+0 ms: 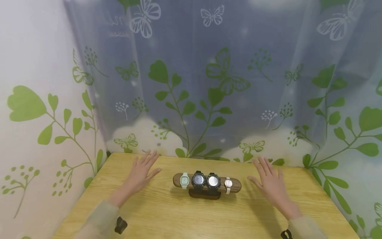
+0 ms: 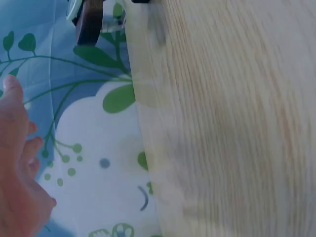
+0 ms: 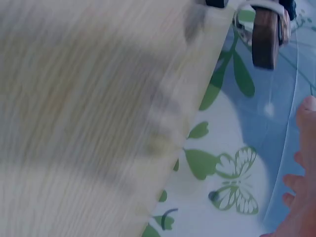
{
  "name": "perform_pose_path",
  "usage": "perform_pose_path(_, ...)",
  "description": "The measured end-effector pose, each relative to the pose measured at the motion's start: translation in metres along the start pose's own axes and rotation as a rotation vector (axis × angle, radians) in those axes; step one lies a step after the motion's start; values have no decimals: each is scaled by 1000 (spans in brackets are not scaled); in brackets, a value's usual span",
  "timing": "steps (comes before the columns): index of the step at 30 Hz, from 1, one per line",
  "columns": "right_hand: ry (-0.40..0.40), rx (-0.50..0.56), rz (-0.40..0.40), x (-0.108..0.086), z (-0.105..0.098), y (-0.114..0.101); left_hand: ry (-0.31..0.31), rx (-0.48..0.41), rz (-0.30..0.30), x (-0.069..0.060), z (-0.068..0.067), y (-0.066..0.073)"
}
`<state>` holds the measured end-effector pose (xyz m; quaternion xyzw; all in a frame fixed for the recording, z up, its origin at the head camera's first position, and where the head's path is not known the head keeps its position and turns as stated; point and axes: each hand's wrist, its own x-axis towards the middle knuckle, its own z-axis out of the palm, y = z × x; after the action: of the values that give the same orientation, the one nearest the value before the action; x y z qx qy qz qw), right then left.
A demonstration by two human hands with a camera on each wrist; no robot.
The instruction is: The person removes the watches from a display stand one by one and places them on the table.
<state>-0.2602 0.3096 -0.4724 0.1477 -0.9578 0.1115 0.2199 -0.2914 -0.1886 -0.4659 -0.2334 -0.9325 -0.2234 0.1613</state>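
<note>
A dark wooden watch stand (image 1: 235,185) bears several watches in a row. From left to right they are a mint-green square watch (image 1: 184,180), a black round watch (image 1: 198,179), a second black watch (image 1: 213,181) with a bright, glaring face, and a small watch (image 1: 228,183) on a pale strap. To the left of the stand, my left hand (image 1: 141,175) is held with fingers spread, touching nothing. My right hand (image 1: 271,183) mirrors it on the other side, apart from the stand, its fingers extended. Each wrist view catches one end of the stand (image 2: 90,22) (image 3: 265,39).
The light wood table (image 1: 167,219) reaches back to a hanging curtain (image 1: 191,99) printed with leaves and butterflies. More of this printed cloth stands at the left and right sides. Dark straps (image 1: 120,225) show at my wrists.
</note>
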Motion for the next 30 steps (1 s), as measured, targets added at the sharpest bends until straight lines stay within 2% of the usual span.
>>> perform_pose_path(5,-6,-19,-63,-5,5,-17,28,-98,61,1,6,14)
perform_pose_path(12,-14,-88,-164,-17,17,-37,24,-169,167,5,30,30)
perform_pose_path(18,-18,-117,-215,-25,26,-47,-33,-186,179,10,48,41)
perform_pose_path(24,-106,-110,-197,-30,31,-54,-65,-199,198,15,60,49)
perform_pose_path(30,-105,-65,-189,-33,32,-59,-89,-212,214,18,68,49)
